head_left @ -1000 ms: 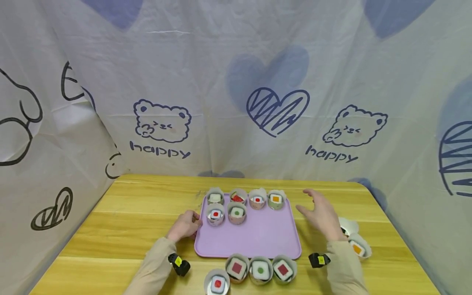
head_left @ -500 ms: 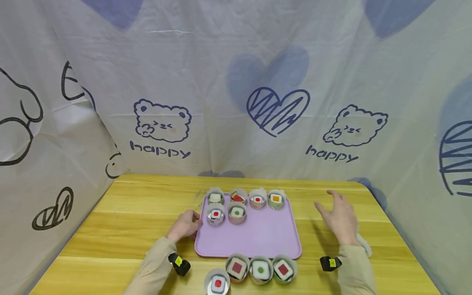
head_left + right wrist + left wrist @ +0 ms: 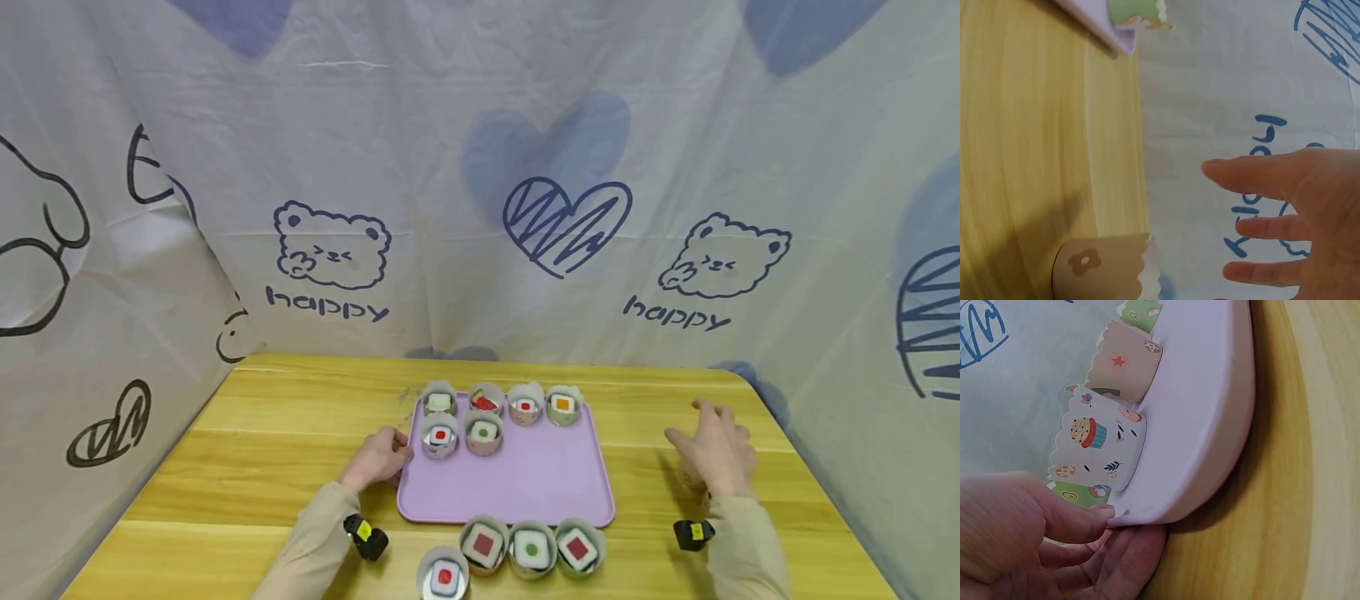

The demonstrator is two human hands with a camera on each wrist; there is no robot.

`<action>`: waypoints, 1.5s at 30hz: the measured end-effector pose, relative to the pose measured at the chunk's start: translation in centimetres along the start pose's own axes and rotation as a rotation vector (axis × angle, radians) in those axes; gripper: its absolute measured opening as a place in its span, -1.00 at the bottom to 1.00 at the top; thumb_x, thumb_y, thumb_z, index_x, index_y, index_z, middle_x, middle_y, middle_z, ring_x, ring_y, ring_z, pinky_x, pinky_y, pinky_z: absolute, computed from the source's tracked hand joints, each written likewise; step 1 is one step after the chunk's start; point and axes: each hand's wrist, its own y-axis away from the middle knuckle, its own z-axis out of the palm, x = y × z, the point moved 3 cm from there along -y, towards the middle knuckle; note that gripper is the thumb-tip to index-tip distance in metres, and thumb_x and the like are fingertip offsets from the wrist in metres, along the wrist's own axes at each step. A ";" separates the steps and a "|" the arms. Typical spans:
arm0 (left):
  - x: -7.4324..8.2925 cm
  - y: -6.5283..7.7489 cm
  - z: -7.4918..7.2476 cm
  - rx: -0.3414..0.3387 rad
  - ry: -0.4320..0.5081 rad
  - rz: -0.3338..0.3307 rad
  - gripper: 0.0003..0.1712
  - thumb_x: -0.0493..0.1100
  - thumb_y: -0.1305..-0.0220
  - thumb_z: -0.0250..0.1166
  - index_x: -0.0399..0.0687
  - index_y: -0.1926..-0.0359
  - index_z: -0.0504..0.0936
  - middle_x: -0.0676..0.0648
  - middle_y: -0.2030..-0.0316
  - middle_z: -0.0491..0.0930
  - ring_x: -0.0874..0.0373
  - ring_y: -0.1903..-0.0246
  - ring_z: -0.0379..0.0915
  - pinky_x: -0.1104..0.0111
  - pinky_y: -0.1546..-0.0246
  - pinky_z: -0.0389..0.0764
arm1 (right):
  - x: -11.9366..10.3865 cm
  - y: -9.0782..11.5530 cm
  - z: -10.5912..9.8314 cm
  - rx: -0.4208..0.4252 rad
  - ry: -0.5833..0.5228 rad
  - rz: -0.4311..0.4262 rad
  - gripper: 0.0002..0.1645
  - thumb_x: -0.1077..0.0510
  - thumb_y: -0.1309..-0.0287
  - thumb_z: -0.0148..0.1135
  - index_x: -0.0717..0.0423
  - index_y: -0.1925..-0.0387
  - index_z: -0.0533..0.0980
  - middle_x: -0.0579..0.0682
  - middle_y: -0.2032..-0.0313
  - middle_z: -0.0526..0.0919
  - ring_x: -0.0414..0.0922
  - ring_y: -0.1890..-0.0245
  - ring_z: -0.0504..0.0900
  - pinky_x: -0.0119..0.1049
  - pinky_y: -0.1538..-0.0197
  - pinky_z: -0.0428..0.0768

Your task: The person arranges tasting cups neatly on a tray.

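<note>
My left hand (image 3: 377,460) pinches the left rim of the lilac tray (image 3: 536,483); in the left wrist view the thumb (image 3: 1075,519) lies on top and the fingers curl beneath. Several scalloped paper cups stand on the tray, including one with an orange-centred white block (image 3: 562,404) and a white cup with a muffin print (image 3: 1100,437). My right hand (image 3: 717,454) hovers at the right with fingers spread, holding nothing. Below it is a tan paper cup (image 3: 1100,269) with a brown flower, mostly hidden by the hand in the head view.
Along the tray's front edge stand more filled cups: two with dark red squares, one of them a right-hand cup (image 3: 577,548), and a green-dotted cup (image 3: 532,549). A red-dotted cup (image 3: 444,575) sits nearer the front. A printed curtain (image 3: 450,250) rises behind the wooden table (image 3: 262,450).
My right hand has moved away from the tray to the right, over the cups there, which it now mostly covers. My left hand and the tray have stayed in place.
</note>
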 end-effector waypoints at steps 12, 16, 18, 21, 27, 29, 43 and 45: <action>0.0 -0.2 0.1 -0.006 0.014 -0.021 -0.75 -0.31 -0.42 0.12 -0.45 0.00 0.46 -0.26 0.32 0.58 0.07 0.50 0.61 0.28 0.46 0.72 | 1.8 -0.6 0.4 -0.181 0.001 0.059 -0.17 -0.10 -0.27 0.25 0.27 -0.35 0.18 0.54 -0.28 0.14 0.61 -0.13 0.21 0.43 0.04 0.40; 0.0 -0.2 0.1 -0.006 0.016 -0.020 -0.75 -0.31 -0.42 0.12 -0.46 0.00 0.46 -0.26 0.33 0.58 0.07 0.49 0.61 0.28 0.45 0.72 | 2.1 -0.8 0.7 -0.212 0.012 0.061 -0.24 -0.07 -0.25 0.23 0.26 -0.29 0.21 0.54 -0.25 0.17 0.57 -0.03 0.29 0.33 0.10 0.42; -0.1 -0.2 0.2 -0.006 0.019 -0.024 -0.74 -0.31 -0.42 0.12 -0.45 -0.01 0.46 -0.26 0.32 0.58 0.07 0.49 0.61 0.28 0.45 0.72 | 2.3 -0.9 0.9 -0.225 0.017 0.063 -0.26 -0.05 -0.22 0.21 0.25 -0.28 0.22 0.53 -0.23 0.18 0.53 0.02 0.33 0.29 0.13 0.43; -0.1 -0.2 0.1 -0.009 0.015 -0.017 -0.74 -0.32 -0.42 0.11 -0.47 -0.01 0.46 -0.27 0.32 0.58 0.07 0.49 0.61 0.28 0.45 0.72 | 2.5 -1.1 1.1 -0.241 0.019 0.059 -0.28 0.00 -0.18 0.20 0.26 -0.26 0.23 0.54 -0.21 0.19 0.49 0.08 0.37 0.25 0.15 0.45; -0.1 -0.1 0.1 -0.012 0.015 -0.024 -0.74 -0.32 -0.42 0.12 -0.46 -0.01 0.47 -0.26 0.32 0.58 0.07 0.49 0.61 0.27 0.46 0.72 | 2.8 -1.3 1.5 -0.256 0.013 0.034 -0.33 0.07 -0.17 0.21 0.30 -0.22 0.24 0.56 -0.16 0.22 0.51 0.11 0.39 0.26 0.17 0.48; 0.0 -0.2 0.1 -0.013 0.016 -0.024 -0.74 -0.32 -0.42 0.12 -0.46 -0.01 0.47 -0.26 0.32 0.58 0.06 0.49 0.61 0.27 0.46 0.72 | 2.9 -1.4 1.6 -0.261 0.012 0.028 -0.35 0.08 -0.18 0.21 0.30 -0.21 0.24 0.56 -0.15 0.23 0.49 0.11 0.40 0.24 0.18 0.48; 0.0 -0.1 0.0 -0.021 0.008 -0.021 -0.74 -0.31 -0.43 0.11 -0.46 -0.01 0.47 -0.27 0.31 0.59 0.07 0.49 0.61 0.28 0.45 0.72 | 3.0 -1.5 1.9 -0.289 0.012 0.011 -0.43 0.15 -0.11 0.18 0.35 -0.10 0.29 0.52 -0.03 0.37 0.36 0.10 0.44 0.19 0.22 0.47; 0.0 -0.1 0.0 -0.020 0.008 -0.020 -0.74 -0.32 -0.42 0.12 -0.47 -0.01 0.47 -0.27 0.32 0.59 0.07 0.50 0.61 0.28 0.46 0.72 | 3.1 -1.5 1.9 -0.291 0.015 0.010 -0.45 0.15 -0.11 0.18 0.35 -0.09 0.29 0.52 -0.03 0.37 0.37 0.09 0.45 0.20 0.22 0.48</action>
